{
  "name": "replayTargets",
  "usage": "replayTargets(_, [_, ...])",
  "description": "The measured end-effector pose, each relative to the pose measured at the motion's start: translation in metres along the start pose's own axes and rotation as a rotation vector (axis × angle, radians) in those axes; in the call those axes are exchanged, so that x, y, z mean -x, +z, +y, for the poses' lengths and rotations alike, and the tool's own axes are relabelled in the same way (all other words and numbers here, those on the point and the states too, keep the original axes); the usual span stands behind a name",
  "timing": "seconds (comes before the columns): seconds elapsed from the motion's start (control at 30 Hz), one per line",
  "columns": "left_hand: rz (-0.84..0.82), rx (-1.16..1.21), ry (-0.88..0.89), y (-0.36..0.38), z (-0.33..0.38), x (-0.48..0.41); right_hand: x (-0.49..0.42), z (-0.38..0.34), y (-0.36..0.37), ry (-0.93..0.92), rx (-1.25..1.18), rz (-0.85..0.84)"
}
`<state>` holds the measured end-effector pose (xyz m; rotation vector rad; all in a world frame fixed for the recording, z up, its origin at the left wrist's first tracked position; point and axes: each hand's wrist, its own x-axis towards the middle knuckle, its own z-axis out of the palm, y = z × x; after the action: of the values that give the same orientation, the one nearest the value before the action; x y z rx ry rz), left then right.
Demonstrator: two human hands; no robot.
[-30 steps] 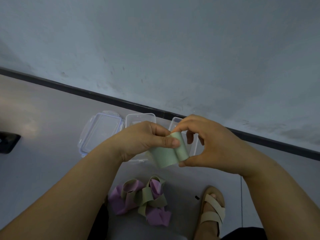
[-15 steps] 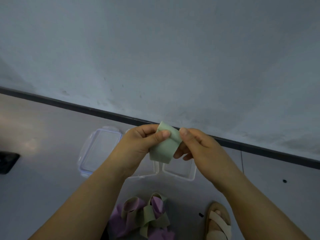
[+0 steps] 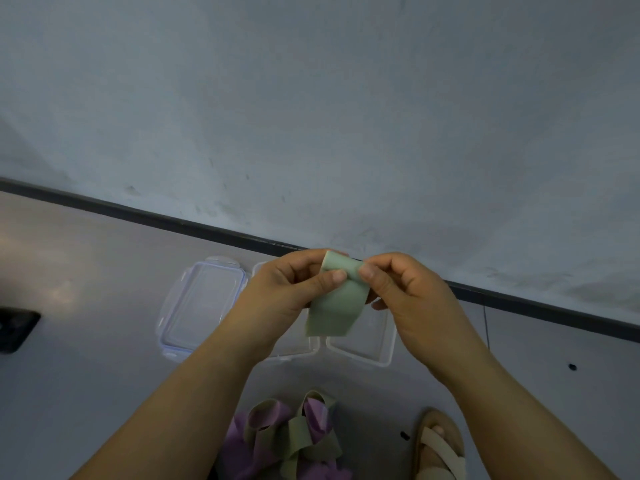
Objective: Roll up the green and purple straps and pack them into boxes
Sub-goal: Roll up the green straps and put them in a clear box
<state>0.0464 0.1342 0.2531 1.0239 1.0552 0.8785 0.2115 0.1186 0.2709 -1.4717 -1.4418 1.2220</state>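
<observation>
A pale green strap hangs in the air above the boxes, its top end curled over. My left hand pinches that top end with thumb and fingers, and my right hand pinches it from the right side. Below them on the floor stand two clear plastic boxes, side by side and partly hidden by my hands. A tangled heap of green and purple straps lies on the floor near me.
A clear lid with a bluish rim lies left of the boxes. A dark baseboard runs along the wall behind. A dark object sits at the left edge. My sandalled foot is at bottom right.
Both hands have risen in the view with the green strap. The strap, earlier folded into a short loop, now hangs longer with its top end curled between my fingers.
</observation>
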Motion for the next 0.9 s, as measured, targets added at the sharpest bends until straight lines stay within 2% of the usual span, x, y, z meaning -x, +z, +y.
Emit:
replayTargets(0.57, [0.032,-0.091,0.053,0.0009,0.0019,0.0001,-0.0005,0.0020,-0.0040,-0.047,-0.017,-0.042])
replayTargets(0.77, [0.015,-0.034,0.117,0.0015,0.0037,0.0005,-0.0019,0.0017,-0.0055,0.055,-0.013,-0.074])
replayTargets(0.9, [0.018,-0.025,0.137,0.0021,0.0031,-0.0002,-0.0001,0.0014,-0.0049,0.054,0.002,-0.082])
